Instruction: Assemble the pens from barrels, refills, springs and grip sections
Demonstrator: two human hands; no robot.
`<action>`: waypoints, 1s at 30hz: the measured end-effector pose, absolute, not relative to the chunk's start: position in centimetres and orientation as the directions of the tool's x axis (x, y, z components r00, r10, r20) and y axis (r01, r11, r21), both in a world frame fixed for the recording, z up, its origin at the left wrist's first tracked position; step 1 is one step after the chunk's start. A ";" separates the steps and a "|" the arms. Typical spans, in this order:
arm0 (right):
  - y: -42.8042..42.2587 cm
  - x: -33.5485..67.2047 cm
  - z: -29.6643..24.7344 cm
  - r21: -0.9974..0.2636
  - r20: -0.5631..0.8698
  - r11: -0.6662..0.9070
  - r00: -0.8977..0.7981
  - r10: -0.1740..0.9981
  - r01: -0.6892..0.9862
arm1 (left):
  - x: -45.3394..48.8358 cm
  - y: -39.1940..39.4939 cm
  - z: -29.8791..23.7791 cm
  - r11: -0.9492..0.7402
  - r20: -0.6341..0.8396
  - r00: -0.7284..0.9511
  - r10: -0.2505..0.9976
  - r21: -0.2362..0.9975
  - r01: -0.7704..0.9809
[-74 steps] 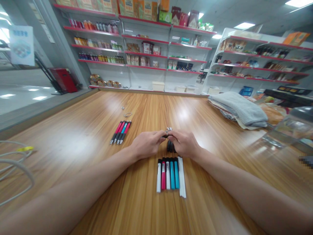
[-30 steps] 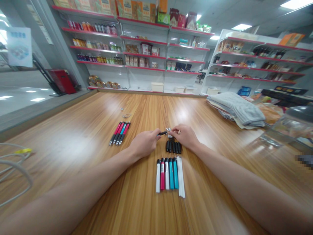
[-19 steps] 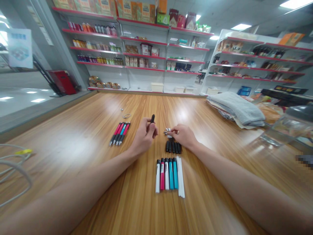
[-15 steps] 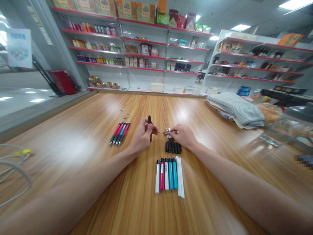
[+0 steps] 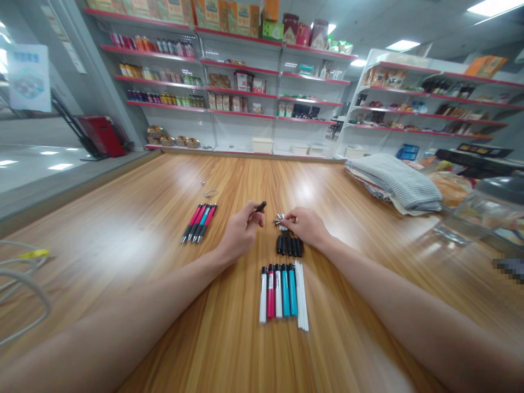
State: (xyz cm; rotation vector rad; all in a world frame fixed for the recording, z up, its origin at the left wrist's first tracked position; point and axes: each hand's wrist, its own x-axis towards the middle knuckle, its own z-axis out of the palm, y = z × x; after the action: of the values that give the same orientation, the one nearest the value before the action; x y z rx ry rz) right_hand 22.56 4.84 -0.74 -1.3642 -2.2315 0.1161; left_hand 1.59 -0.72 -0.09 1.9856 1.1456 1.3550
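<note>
My left hand is closed around a slim black pen part, whose end juts out past the thumb toward the right. The rest of that part is hidden by the fingers. Over a small pile of silver pen tips, my right hand pinches with thumb and forefinger; a tip seems to be between them. Just below lie several black pen grips in a row. Nearer to me are white, pink and teal pen barrels with black clips, and thin white refills beside them.
Several assembled pens lie side by side on the left. A small ring rests beyond them. White cables curl at the left edge. Folded striped cloth and a clear jar stand on the right.
My left hand has turned, so the black part has tipped from upright to slanting right. My right hand stays at the silver tips.
</note>
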 end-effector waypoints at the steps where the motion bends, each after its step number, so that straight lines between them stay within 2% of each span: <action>1: 4.9 22.6 -0.8 -0.330 0.372 0.486 -0.361 0.855 0.809 | 1.5 -0.8 -0.2 -0.552 0.534 0.180 0.826 0.705 0.444; 4: 4.9 22.7 -0.8 -0.330 0.343 0.472 -0.362 0.867 0.817 | 1.5 -0.7 -0.5 -0.590 0.555 0.263 0.789 0.566 0.576; 7: 4.8 22.8 -0.7 -0.360 0.349 0.479 -0.361 0.865 0.801 | 1.4 -0.4 -0.8 -0.615 0.559 0.313 0.768 0.504 0.607; 13: 4.6 22.8 -0.5 -0.367 0.454 0.591 -0.416 0.788 0.719 | 1.3 -0.3 -0.9 -0.613 0.559 0.316 0.766 0.489 0.621; 20: 4.7 23.0 -0.7 -0.354 0.417 0.612 -0.466 0.780 0.707 | 1.4 -0.5 -0.7 -0.609 0.552 0.316 0.772 0.496 0.619; 30: 4.6 22.9 -0.7 -0.330 0.403 0.589 -0.454 0.794 0.738 | 1.3 -0.4 -0.8 -0.607 0.554 0.318 0.769 0.478 0.635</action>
State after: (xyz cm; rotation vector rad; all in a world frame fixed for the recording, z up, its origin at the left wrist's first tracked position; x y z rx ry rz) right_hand 22.89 4.60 -0.69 -1.2158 -2.2987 0.1446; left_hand 1.35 -0.39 -0.81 2.4054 1.2961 1.1608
